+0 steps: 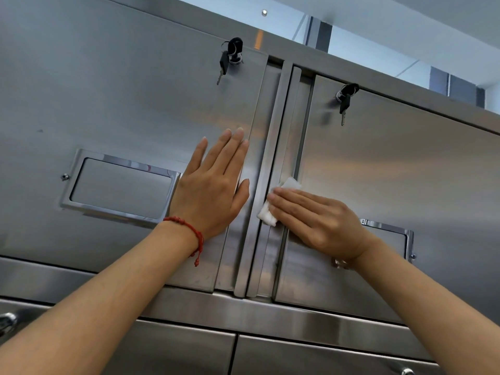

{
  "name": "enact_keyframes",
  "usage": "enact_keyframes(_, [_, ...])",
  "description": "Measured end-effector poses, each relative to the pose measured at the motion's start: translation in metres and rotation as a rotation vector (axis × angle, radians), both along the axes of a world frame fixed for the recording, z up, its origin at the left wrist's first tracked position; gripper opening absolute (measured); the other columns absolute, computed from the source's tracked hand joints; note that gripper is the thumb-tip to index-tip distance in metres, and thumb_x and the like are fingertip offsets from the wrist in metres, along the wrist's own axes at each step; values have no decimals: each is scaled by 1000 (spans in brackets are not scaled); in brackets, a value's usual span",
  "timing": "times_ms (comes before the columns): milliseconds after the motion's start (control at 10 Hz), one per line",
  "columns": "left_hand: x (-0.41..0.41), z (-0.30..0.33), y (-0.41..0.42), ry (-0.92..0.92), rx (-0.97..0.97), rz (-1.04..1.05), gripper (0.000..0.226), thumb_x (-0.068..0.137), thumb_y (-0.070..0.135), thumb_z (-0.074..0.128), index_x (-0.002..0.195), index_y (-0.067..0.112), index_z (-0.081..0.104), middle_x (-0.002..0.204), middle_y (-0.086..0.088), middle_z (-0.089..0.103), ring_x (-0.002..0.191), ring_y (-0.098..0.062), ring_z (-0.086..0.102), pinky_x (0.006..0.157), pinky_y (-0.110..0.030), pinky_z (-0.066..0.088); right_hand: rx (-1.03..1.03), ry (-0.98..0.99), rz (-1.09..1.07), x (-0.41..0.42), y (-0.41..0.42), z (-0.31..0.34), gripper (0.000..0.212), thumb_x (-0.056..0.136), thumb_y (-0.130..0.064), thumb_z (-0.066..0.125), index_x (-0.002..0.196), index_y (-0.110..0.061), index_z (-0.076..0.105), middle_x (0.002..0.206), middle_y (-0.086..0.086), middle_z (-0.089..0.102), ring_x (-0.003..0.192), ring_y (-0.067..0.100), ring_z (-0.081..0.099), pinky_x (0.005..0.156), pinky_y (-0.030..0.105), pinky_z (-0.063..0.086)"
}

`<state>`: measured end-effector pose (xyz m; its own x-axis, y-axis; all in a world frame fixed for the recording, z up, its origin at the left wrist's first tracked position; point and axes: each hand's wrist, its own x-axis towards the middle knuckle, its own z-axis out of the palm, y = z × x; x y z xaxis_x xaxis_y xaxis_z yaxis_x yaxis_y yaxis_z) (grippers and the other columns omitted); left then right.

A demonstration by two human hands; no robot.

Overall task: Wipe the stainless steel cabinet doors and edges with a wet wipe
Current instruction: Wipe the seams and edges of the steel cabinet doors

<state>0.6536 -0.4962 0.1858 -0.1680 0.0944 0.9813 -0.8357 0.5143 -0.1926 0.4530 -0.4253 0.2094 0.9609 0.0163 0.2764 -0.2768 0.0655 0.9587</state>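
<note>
From the head camera I look up at a brushed stainless steel cabinet, and I take its narrow vertical centre strip [273, 147] between the two upper doors as my landmark. Left of the strip, my left hand [213, 185] lies flat against the left stainless steel door [121, 98], fingers straight and close together, thumb out toward the strip; a red beaded bracelet [189, 231] circles that wrist. Further left of the strip sits a recessed rectangular polished steel handle [119, 185]. Just right of the strip, my right hand [316, 220] presses a folded white wet wipe [270, 212] with straight fingers against the inner edge of the right stainless steel door [405, 163]; the wipe touches the strip and shows above and beyond my fingertips. A second recessed handle [392, 234] peeks out behind that hand. High on each side of the strip a lock carries black-headed keys: the left keys [228, 56] and the right keys [345, 100], each bunch hanging down. Below the strip runs a horizontal steel rail [270, 312], with lower doors under it.
</note>
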Motion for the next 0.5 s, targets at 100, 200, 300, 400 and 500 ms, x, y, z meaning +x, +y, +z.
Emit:
enact_keyframes(100, [0,0,0,3,1,-3,59,92,33,28,140,1,36,147,-16,33,138,-29,28,112,-50,23,-13,-4,-2,0,0,2,18,88,-6,61,99,3,72,109,18,67,105,29,64,84,37,55])
enact_keyframes(200, [0,0,1,4,1,-3,59,92,33,27,140,1,36,147,-16,33,138,-29,28,112,-50,23,5,-43,11,0,-1,-9,19,87,-4,60,99,4,72,110,19,66,106,31,63,83,38,55])
enact_keyframes(300, [1,-2,1,4,3,3,59,92,33,27,141,1,35,148,-16,32,138,-28,27,113,-49,22,26,-32,23,0,-1,-13,20,90,-2,55,98,4,72,110,19,66,106,31,63,82,38,55])
enact_keyframes(400, [1,-2,1,4,0,2,58,92,33,27,141,2,35,148,-15,32,138,-28,27,113,-49,22,11,3,14,1,1,-3,21,92,-4,54,98,4,72,109,19,67,105,31,64,82,38,55])
enact_keyframes(500, [0,-2,0,8,-5,4,58,92,32,28,140,2,35,148,-16,33,138,-28,28,113,-49,23,-1,-9,16,1,1,0,22,92,-5,53,98,4,72,109,19,67,105,31,64,82,38,55])
